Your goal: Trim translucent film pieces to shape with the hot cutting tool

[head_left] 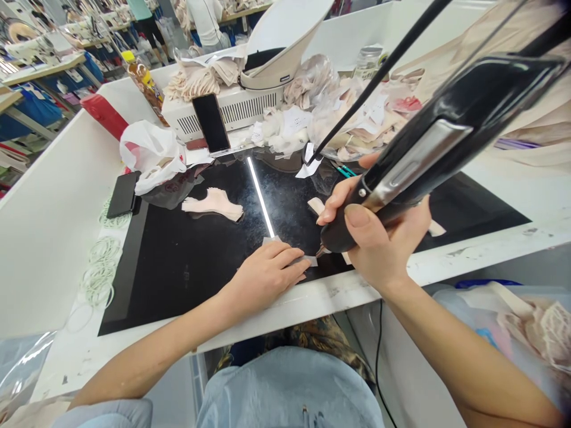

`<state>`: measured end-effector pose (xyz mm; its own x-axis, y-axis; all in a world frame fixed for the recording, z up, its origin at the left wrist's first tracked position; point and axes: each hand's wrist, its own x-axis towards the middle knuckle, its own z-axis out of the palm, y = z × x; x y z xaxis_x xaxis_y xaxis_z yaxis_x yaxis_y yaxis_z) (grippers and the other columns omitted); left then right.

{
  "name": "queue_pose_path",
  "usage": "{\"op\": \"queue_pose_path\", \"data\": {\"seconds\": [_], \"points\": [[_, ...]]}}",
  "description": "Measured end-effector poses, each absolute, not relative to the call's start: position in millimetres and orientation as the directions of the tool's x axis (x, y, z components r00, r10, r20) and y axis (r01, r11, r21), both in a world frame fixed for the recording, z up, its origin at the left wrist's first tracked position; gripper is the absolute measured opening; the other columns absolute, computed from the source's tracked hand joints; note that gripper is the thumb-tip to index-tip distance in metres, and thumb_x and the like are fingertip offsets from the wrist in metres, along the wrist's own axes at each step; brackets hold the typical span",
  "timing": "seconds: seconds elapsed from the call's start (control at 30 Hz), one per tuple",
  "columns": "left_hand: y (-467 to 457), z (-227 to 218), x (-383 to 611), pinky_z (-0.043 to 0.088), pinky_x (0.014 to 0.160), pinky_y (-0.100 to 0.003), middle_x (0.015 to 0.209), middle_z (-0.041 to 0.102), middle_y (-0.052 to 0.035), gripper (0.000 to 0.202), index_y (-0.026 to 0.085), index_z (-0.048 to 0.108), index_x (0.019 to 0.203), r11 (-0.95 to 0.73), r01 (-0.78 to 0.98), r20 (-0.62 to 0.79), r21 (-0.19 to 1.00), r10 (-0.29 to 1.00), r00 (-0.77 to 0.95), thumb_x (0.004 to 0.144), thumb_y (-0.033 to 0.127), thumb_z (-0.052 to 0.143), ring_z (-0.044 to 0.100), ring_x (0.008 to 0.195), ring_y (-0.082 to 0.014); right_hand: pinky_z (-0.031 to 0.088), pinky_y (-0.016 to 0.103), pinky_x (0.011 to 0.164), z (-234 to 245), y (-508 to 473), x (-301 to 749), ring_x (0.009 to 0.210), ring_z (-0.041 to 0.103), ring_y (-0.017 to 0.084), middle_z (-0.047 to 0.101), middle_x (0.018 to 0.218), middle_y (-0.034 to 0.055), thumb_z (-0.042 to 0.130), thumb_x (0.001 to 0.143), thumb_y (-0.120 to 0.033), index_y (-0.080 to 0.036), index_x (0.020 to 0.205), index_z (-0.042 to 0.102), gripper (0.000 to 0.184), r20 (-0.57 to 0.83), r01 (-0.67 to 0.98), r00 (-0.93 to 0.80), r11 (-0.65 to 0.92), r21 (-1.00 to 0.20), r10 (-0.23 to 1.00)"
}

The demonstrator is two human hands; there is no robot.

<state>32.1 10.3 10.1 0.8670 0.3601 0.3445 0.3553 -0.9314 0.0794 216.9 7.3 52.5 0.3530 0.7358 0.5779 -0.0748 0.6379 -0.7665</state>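
My left hand point(267, 274) lies flat, fingers stretched out, pressing a small pale fabric piece point(307, 260) onto the black work surface point(187, 255) near its front edge. My right hand point(379, 235) is wrapped round a black and silver corded hand tool point(446, 142), whose dark tip points down at the fabric piece just right of my left fingertips. A small stack of beige fabric pieces point(214, 204) rests on the black surface to the left. Another pale scrap point(316, 205) lies behind my right hand.
A white machine box point(241, 110) with a phone point(211, 122) leaning on it stands at the back, amid heaps of beige fabric point(357, 119). A white plastic bag point(151, 154), a second phone point(122, 194) and rubber bands point(100, 267) lie left. A bag of fabric point(526, 333) sits lower right.
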Motion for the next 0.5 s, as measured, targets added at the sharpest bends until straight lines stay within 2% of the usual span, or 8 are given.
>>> {"op": "queue_pose_path", "data": {"seconds": [0.17, 0.37, 0.5], "points": [[9.6, 11.3, 33.3, 0.055, 0.096, -0.039, 0.115, 0.071, -0.0073, 0.024, 0.016, 0.067, 0.12, -0.929, 0.361, 0.335, 0.077, 0.365, 0.869, 0.103, 0.026, 0.052, 0.064, 0.107, -0.0215, 0.056, 0.035, 0.052, 50.6, 7.3, 216.4, 0.057, 0.063, 0.018, 0.068, 0.077, -0.0018, 0.081, 0.077, -0.04, -0.031, 0.102, 0.058, 0.036, 0.575, -0.089, 0.339, 0.634, -0.769, 0.745], [9.7, 9.9, 32.6, 0.055, 0.096, -0.04, 0.117, 0.07, -0.0077, 0.024, 0.016, 0.066, 0.121, -0.929, 0.362, 0.327, 0.083, 0.368, 0.87, 0.103, 0.026, 0.052, 0.064, 0.108, -0.0219, 0.058, 0.036, 0.055, 51.7, 5.2, 214.9, 0.062, 0.066, 0.019, 0.069, 0.08, -0.0012, 0.084, 0.074, -0.039, -0.03, 0.101, 0.061, 0.037, 0.501, -0.084, 0.384, 0.57, -0.818, 0.775], [10.1, 9.5, 31.9, 0.054, 0.095, -0.04, 0.116, 0.07, -0.0074, 0.024, 0.017, 0.067, 0.12, -0.929, 0.362, 0.327, 0.079, 0.367, 0.871, 0.103, 0.026, 0.052, 0.063, 0.107, -0.0225, 0.053, 0.034, 0.049, 53.6, 2.0, 216.0, 0.053, 0.061, 0.016, 0.067, 0.076, -0.0024, 0.082, 0.077, -0.034, -0.03, 0.112, 0.064, 0.04, 0.549, -0.138, 0.347, 0.62, -0.772, 0.76]]}}
